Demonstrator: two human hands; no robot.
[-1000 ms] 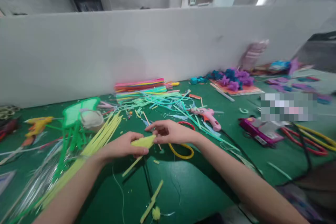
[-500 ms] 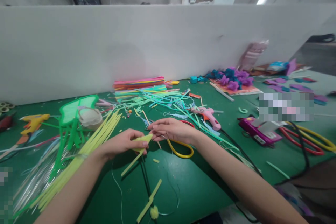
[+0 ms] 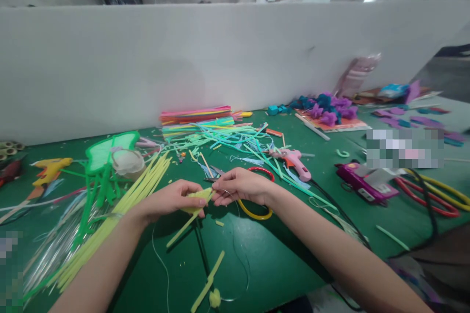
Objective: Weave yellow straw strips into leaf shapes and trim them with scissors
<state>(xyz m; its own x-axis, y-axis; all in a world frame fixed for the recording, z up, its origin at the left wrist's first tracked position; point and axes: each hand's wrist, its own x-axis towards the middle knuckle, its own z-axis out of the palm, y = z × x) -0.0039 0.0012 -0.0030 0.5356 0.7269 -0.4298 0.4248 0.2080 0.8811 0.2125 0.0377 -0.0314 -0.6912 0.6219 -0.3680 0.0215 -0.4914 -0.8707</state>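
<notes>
My left hand [image 3: 179,198] is closed round a folded piece of yellow pipe cleaner [image 3: 200,195], its free tail [image 3: 179,233] pointing down and left. At the piece's right tip, my right hand [image 3: 244,186] pinches a thin clear wire [image 3: 232,192], which curves past the fingers; the exact contact is hidden. Under the right hand lie scissors with a red and a yellow handle [image 3: 257,215]. Below the hands, a bent yellow pipe cleaner [image 3: 207,283] rests on the green table beside a small yellow ball [image 3: 215,298] with wire attached.
A bundle of yellow pipe cleaners [image 3: 127,215] and a green fuzzy shape [image 3: 106,154] lie left. Turquoise strips [image 3: 220,133] are heaped ahead. On the right are a pink glue gun [image 3: 299,165], a purple device [image 3: 363,188] and purple flowers [image 3: 341,110]. A white partition [image 3: 235,58] stands behind.
The right fingers have closed more together at the yellow piece's tip and turned slightly. The left hand keeps its hold. The whole view has shifted a little.
</notes>
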